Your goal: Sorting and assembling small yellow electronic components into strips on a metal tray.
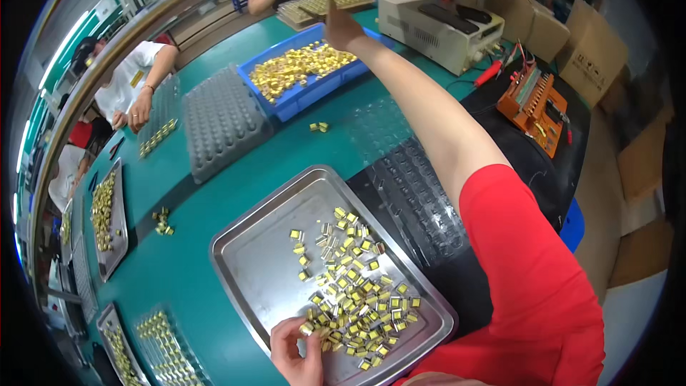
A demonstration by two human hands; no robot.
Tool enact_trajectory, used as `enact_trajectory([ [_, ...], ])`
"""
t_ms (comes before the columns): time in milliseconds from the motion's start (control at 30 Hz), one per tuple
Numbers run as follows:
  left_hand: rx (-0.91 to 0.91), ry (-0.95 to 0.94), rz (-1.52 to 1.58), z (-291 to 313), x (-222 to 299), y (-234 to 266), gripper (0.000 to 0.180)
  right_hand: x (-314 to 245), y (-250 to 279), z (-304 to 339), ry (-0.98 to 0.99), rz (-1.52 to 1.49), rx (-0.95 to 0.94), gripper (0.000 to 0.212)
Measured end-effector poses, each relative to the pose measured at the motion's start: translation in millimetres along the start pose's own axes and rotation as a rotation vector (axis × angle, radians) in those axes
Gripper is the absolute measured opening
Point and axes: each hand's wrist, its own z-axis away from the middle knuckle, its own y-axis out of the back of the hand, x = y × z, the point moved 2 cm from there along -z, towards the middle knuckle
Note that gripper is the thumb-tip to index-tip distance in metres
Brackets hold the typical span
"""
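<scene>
While my left hand (296,352) pinches one small yellow-wrapped component (306,329) at the near edge of the metal tray (261,257), I see my right hand (341,26) stretched far across the green table (193,207), fingers loosely curled over the far rim of the blue bin (304,96); whether it grips anything I cannot tell. A loose heap of the same yellow components (357,293) fills the tray's near right half, and the bin holds many more. Left of the bin lies a grey dimpled tray (221,118); right of the metal tray lies a clear blister tray (414,193) on a black mat. At the far right stand a beige machine (439,28) and an orange fixture (536,104). Other workers sit at the far and left edges.
</scene>
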Motion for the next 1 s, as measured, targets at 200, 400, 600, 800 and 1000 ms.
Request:
enact_trajectory([
  [200,0.073,0.196,0.156,6.2,-7.6,2.7,0.032,23.1,-30.9,-4.7,-0.008,-0.02,0.121,0.078],
  [400,0.174,0.269,0.133,-2.2,-0.2,12.8,0.033,-5.5,-53.9,9.2,-0.08,-0.07,-0.056,0.075],
  [600,0.151,0.164,0.173,-12.1,-11.2,11.9,0.034,32.0,-71.8,-11.6,0.03,-0.235,0.167,0.07],
  [800,0.199,0.248,0.176,-10.9,-1.2,7.2,0.034,45.6,-93.1,-23.2,-0.023,-0.291,0.196,0.045],
  [1000,0.161,0.236,0.178,-17.1,-11.3,5.9,0.034,156.1,-170.4,-63.0,0.072,-0.29,0.235,0.047],
])
